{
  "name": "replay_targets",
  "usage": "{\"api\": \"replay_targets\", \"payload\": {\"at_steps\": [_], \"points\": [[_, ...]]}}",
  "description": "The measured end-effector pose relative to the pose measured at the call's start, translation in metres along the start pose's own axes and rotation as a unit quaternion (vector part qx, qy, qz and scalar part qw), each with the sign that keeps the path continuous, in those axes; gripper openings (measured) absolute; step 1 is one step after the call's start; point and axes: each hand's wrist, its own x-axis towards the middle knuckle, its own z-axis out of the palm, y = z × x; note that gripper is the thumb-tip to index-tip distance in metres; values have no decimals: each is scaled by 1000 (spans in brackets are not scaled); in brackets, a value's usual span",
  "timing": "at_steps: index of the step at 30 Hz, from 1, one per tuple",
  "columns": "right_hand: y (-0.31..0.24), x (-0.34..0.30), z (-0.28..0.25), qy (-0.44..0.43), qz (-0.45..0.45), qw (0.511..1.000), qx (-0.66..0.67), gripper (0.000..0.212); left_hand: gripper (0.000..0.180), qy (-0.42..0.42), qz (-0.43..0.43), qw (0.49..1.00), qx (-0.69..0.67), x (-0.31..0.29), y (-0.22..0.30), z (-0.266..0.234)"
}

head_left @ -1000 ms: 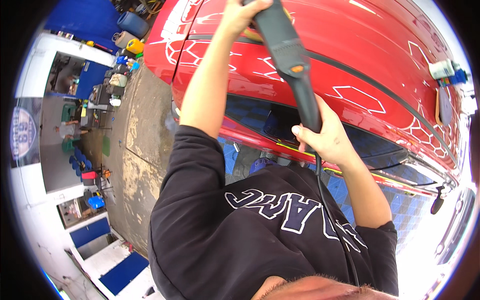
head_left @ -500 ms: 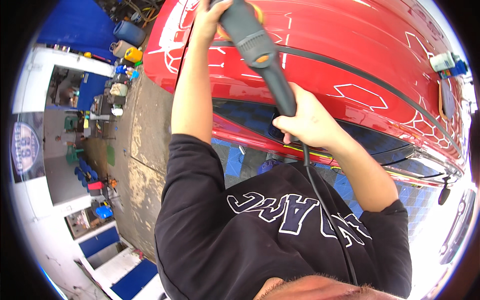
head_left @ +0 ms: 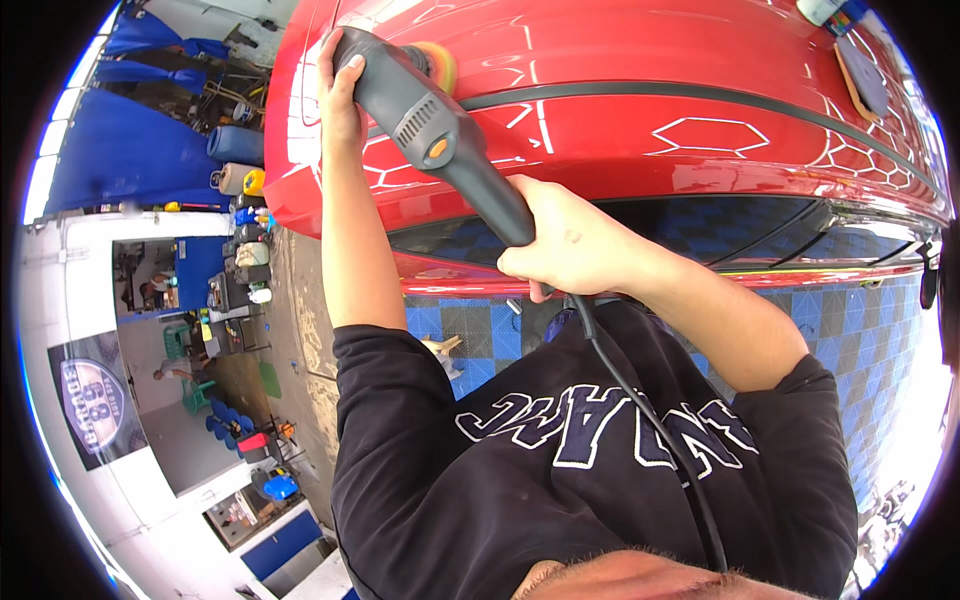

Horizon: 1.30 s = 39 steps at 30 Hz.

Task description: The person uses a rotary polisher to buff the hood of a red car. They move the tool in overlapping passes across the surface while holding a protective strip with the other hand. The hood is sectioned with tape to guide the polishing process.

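A dark grey car polisher (head_left: pixel 425 130) is held over the glossy red roof of a car (head_left: pixel 620 60). My left hand (head_left: pixel 343 90) grips its head end, thumb on top and fingers around the far side. Farther back, my right hand (head_left: pixel 575 235) wraps round the handle, where an orange button shows on the body. The yellow and orange polishing pad (head_left: pixel 438 68) is tilted into view beside the head, close to the red paint; whether it touches is hard to tell. From the handle a black power cord (head_left: pixel 640 400) runs down across my shirt.
A black trim strip (head_left: pixel 700 90) runs along the roof above the dark side windows (head_left: pixel 680 230). On the roof at far right lie a flat pad (head_left: pixel 862 80) and a bottle (head_left: pixel 820 10). Blue and grey floor tiles (head_left: pixel 800 330) lie below; jugs (head_left: pixel 240 180) and benches stand left.
The polisher and both my hands have shifted left and a little down in view. More of the pad shows now. My view has turned somewhat, and both hands keep their grip.
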Motion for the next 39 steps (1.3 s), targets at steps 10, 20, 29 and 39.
{"api": "replay_targets", "payload": {"at_steps": [10,20,29,39], "points": [[20,-55,-50,66,26,997,29,55,64,-70,4,997,-28,14,-3,113],[40,-111,-68,203,30,977,61,58,74,-192,32,976,-97,33,-19,234],[29,-132,-63,228,46,972,41,65,73,-176,11,980,-90,19,-12,250],[28,-86,-39,79,36,995,42,55,61,-113,-3,990,-86,-3,-9,134]]}}
